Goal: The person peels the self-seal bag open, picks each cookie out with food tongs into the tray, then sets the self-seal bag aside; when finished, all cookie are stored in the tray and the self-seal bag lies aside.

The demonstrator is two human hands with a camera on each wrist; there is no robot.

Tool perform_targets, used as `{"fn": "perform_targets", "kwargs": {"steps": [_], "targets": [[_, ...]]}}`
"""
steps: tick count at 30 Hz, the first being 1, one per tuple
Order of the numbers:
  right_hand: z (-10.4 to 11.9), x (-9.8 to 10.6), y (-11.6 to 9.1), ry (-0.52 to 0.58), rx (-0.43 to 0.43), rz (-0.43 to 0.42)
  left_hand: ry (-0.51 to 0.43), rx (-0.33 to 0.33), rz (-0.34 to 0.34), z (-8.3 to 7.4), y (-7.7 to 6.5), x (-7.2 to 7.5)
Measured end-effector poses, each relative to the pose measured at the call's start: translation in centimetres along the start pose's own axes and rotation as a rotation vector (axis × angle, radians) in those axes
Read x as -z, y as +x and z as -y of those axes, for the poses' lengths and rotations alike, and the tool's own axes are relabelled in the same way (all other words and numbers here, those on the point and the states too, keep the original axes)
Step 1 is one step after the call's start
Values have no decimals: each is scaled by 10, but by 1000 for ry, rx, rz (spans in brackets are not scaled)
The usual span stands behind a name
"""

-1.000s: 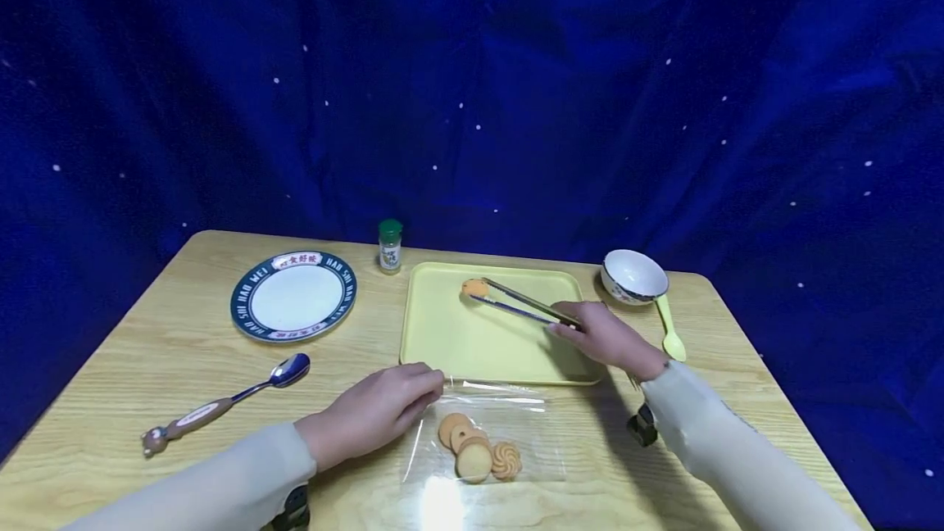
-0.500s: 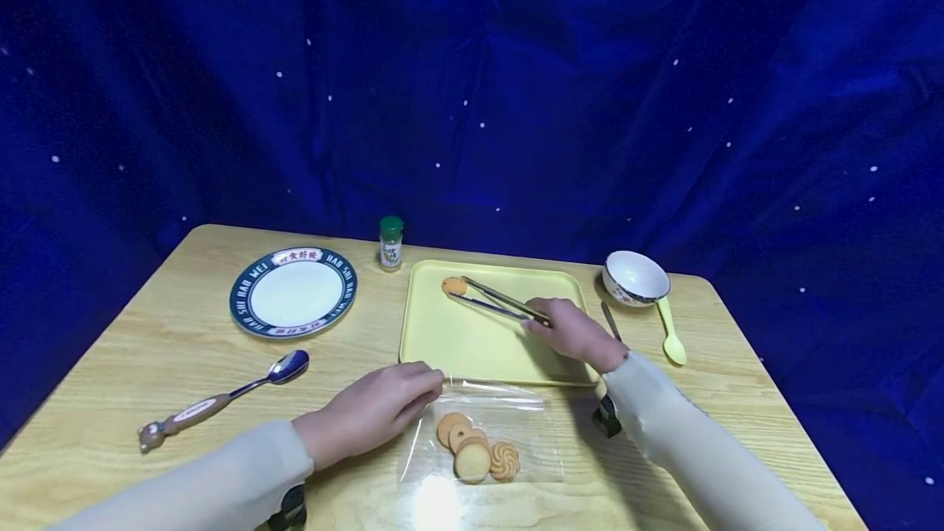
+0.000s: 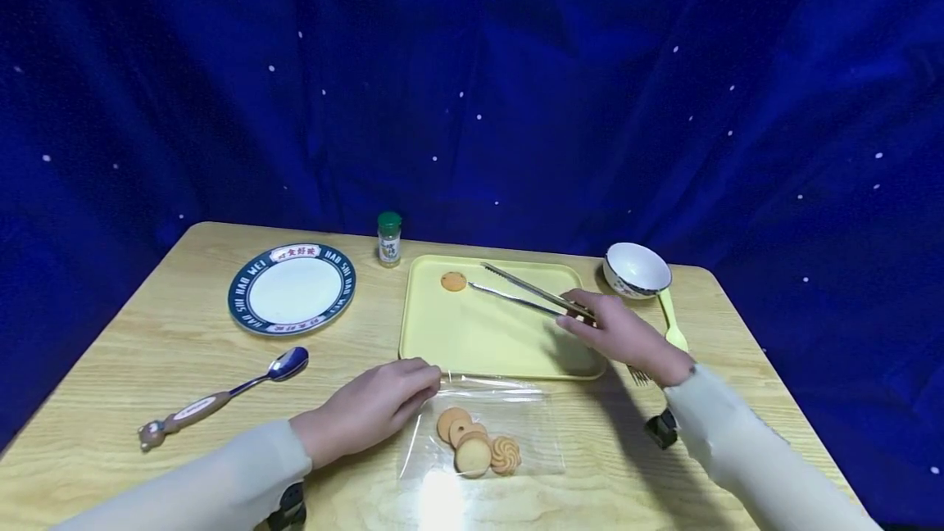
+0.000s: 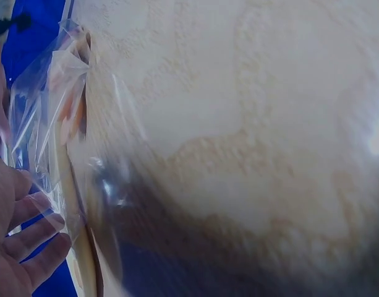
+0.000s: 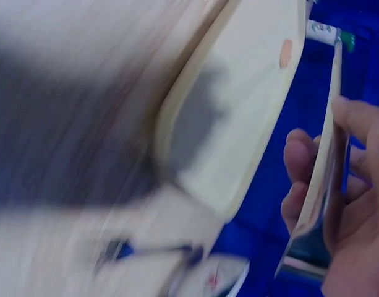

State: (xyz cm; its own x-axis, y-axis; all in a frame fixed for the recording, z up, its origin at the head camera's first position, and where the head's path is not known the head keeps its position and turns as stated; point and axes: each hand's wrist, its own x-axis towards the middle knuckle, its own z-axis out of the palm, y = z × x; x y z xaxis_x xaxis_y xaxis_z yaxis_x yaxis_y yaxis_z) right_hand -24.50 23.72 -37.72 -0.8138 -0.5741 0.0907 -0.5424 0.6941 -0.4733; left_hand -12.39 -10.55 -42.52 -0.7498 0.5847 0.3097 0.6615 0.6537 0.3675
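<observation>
My right hand grips metal tongs over the yellow tray. The tong arms stand apart with nothing between their tips. A round orange-brown cookie lies at the tray's far left, just left of the tips. In the right wrist view the tongs run through the curled fingers. Nearer the front, my left hand rests on the upper left corner of a clear plastic bag. Several cookies lie inside that bag. From the left wrist, fairly straight fingers touch the film.
Left of the tray are a blue-rimmed plate, a bear-handled spoon and a green-capped shaker. A bowl and a pale yellow spoon stand at right. A fork shows partly under the right arm.
The tongs carried the cookie left across the tray, then opened and let it go. My right hand has since drawn back to the right. The left hand stays at the bag.
</observation>
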Motion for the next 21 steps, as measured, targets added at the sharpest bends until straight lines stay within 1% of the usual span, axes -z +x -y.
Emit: {"fn": "perform_targets", "kwargs": {"steps": [4, 8, 11, 13, 15, 17, 21], "targets": [[-9, 21, -43, -2, 5, -31, -11, 10, 7, 0, 1, -1], [-20, 35, -90, 5, 14, -40, -18, 8, 6, 0, 1, -2], [-26, 40, -123, 19, 63, -38, -16, 0, -1, 0, 2, -2], [-29, 41, -142, 46, 97, -21, -14, -6, -8, 0, 2, -2], [-32, 40, -155, 71, 121, 0, -12, -11, -18, 1, 2, -2], [-34, 37, -164, 101, 139, 27, -13, -13, -23, 0, 2, -2], [-35, 26, -168, 104, 166, 64, -17, -1, -28, 0, -1, -2]]}}
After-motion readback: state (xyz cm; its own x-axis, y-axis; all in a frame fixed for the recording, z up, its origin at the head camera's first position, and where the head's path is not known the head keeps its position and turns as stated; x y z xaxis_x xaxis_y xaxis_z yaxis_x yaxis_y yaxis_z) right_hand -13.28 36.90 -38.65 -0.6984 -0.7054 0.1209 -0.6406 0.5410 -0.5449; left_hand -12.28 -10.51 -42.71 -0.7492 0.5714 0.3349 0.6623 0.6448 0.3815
